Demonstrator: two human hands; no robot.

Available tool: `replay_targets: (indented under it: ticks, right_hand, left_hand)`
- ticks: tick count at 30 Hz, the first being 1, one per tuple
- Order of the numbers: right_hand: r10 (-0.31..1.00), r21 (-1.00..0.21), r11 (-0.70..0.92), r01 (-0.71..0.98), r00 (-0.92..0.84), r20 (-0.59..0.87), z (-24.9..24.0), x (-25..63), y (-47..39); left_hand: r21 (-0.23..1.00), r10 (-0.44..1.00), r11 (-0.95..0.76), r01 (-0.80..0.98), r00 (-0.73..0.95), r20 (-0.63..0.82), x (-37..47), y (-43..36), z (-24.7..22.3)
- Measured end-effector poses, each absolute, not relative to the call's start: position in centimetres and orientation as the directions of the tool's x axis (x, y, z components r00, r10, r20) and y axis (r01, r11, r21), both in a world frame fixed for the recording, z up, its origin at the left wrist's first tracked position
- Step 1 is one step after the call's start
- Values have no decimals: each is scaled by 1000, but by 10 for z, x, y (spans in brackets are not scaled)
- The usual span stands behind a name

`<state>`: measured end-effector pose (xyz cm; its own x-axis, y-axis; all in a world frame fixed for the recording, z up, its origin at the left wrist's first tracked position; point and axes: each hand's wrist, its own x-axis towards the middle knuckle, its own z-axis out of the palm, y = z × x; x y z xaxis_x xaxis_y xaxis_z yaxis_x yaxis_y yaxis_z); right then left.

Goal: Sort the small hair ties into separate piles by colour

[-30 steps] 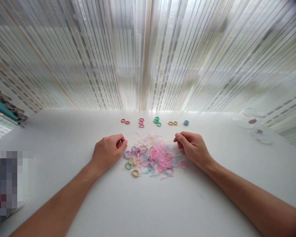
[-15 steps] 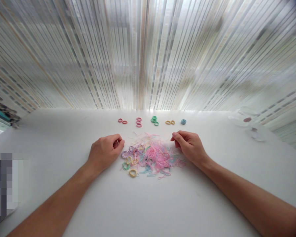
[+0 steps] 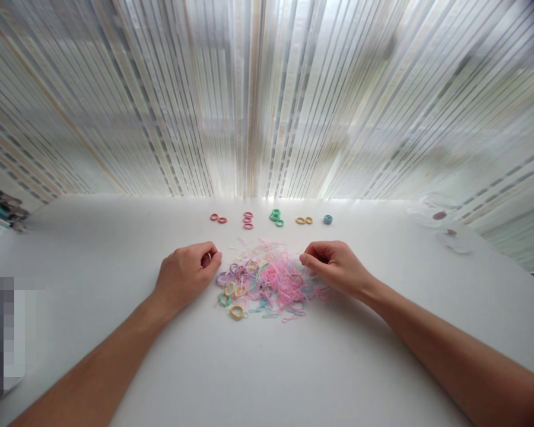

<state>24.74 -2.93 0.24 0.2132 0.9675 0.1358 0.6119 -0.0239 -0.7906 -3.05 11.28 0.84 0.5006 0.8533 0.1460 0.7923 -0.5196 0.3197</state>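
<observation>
A loose pile of thin pink, pale and blue bands (image 3: 276, 281) lies on the white table between my hands. At its left side are thicker rings: purple (image 3: 223, 278), green (image 3: 225, 299) and yellow (image 3: 237, 312). My left hand (image 3: 196, 265) rests at the pile's left edge, fingers curled closed; whether anything is pinched is too small to tell. My right hand (image 3: 327, 261) is at the upper right edge of the pile, thumb and forefinger pinched together, and what is between them cannot be made out.
Behind the pile, small groups stand in a row: red rings (image 3: 218, 218), pink rings (image 3: 248, 220), green rings (image 3: 276, 217), yellow rings (image 3: 304, 220) and blue rings (image 3: 328, 219). Clear plastic items (image 3: 451, 233) lie at the right. A striped curtain (image 3: 258, 107) hangs behind the table (image 3: 249, 379).
My right hand has moved slightly left and down onto the pile's edge, its fingers more curled. My left hand keeps its pose. The whole view has shifted slightly.
</observation>
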Motion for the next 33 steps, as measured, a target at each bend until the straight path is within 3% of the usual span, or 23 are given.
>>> replay_targets:
  ticks: [4,13,27,33]
  right_hand:
    - [997,-755,-53,654,81,1,16,243,-35]
    - [996,-645,-80,760,44,-72,24,240,-37]
    - [989,-680,-78,729,-32,-147,34,237,-42]
    - [993,-826,-103,554,9,-118,28,239,-42]
  left_hand:
    - [320,853,-519,792,501,145,-29,113,8]
    - [323,857,-513,795,495,142,-30,113,9]
    - [317,859,-511,799,493,142,-30,113,9]
    - [314,855,-517,796,499,143,-30,112,9]
